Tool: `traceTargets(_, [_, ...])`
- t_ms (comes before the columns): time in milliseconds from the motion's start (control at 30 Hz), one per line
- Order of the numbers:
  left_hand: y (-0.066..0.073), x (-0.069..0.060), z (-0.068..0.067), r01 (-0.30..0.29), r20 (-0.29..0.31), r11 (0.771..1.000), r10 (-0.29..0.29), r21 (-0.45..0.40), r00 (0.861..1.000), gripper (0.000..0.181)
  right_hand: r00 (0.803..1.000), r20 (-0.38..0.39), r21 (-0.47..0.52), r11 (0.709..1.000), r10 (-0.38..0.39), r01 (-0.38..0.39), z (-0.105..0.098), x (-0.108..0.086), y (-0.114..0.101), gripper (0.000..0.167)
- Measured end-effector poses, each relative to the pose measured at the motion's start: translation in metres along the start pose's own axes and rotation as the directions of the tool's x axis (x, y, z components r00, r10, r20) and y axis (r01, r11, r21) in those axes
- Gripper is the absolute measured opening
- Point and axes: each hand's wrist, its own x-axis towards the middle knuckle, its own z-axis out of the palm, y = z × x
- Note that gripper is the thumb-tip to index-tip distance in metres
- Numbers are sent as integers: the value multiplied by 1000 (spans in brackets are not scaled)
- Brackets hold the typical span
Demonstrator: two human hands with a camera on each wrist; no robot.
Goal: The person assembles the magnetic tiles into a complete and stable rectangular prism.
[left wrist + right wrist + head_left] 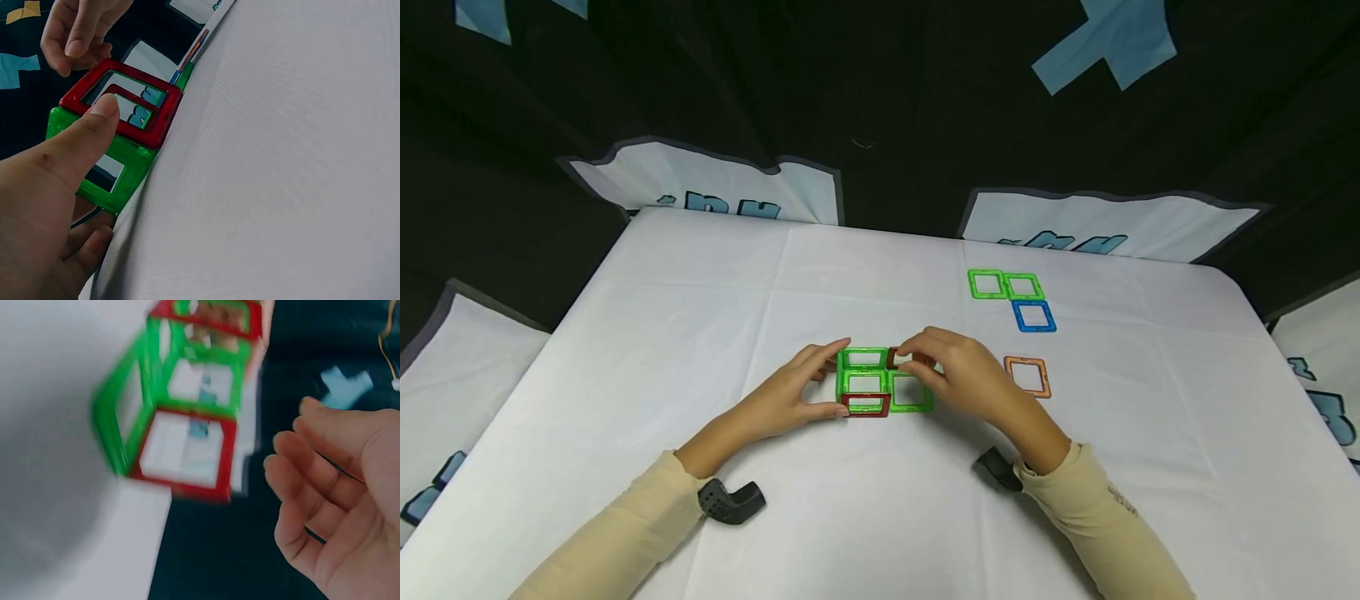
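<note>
Green and red magnetic tiles, open square frames, are joined into a partly upright structure (889,387) at mid-table. My left hand (786,396) holds its left side, thumb at the front red tile (887,406), other fingers toward the back. The left wrist view shows that thumb against the red tile (167,115), above a green tile (134,165). Beside the structure's back right red tile (891,359) is my right hand (962,371). In the right wrist view its fingers (287,478) curl loosely, hold nothing and stand apart from the red tile (226,456).
An orange square tile (1047,379) lies flat to the right of my right hand. Farther back, two green tiles (1004,286) and a blue tile (1052,317) lie together. A white cloth covers the table (662,350); a dark curtain (895,108) hangs behind it.
</note>
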Motion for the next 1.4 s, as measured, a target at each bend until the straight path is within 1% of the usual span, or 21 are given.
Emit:
traceTargets(100, [-1,-1,1,8,0,1000,-8,1,1000,85,997,-43,-18,998,57,-58,-15,-4,12,14])
traceTargets(200, [-1,-4,3,15,5,1000,-15,7,1000,85,989,-42,-43,989,142,-143,-28,-11,28,15])
traceTargets(267, [-1,-5,3,14,9,1000,-14,16,1000,85,976,-30,-69,974,216,-218,-36,-18,40,16])
traceTargets(367, [1,-4,1,12,9,1000,-12,23,1000,85,950,-11,-95,945,313,-312,-45,-29,59,16])
traceTargets(433, [3,-4,-1,14,12,1000,-15,21,1000,86,929,19,-113,925,368,-364,-49,-34,69,16])
traceTargets(500, [4,-3,-2,19,15,1000,-19,19,1000,85,909,70,-134,906,412,-401,-51,-37,79,16])
traceTargets(533, [4,-3,-2,18,15,1000,-18,17,1000,85,892,105,-145,894,439,-423,-51,-38,82,16])
traceTargets(600, [4,-3,-1,19,16,1000,-20,13,1000,85,853,189,-168,872,487,-460,-50,-38,89,17])
traceTargets(700, [3,-3,0,16,14,1000,-16,8,1000,85,796,292,-185,848,530,-497,-48,-40,95,20])
traceTargets(733, [3,-3,0,12,12,1000,-12,10,1000,84,783,317,-187,845,535,-501,-48,-40,97,21])
traceTargets(767, [3,-3,0,12,12,1000,-12,9,1000,85,776,335,-188,845,535,-501,-47,-41,98,21])
traceTargets(833, [3,-2,0,10,10,1000,-10,9,1000,85,771,349,-189,846,533,-499,-46,-41,101,21])
traceTargets(933, [4,-2,-1,12,10,1000,-12,12,1000,85,774,345,-181,847,531,-501,-45,-41,103,21])
traceTargets(1067, [3,-1,-1,14,9,1000,-14,13,1000,86,771,345,-180,844,535,-505,-44,-40,104,20])
traceTargets(1233, [2,-1,-1,8,6,1000,-8,14,1000,85,754,358,-194,834,551,-517,-42,-39,107,21])
traceTargets(1333, [1,-1,-1,9,9,1000,-9,10,1000,85,745,369,-211,831,556,-515,-39,-39,109,19])
traceTargets(1400, [1,-1,-1,9,11,1000,-9,9,1000,85,743,376,-223,832,554,-508,-38,-39,109,16])
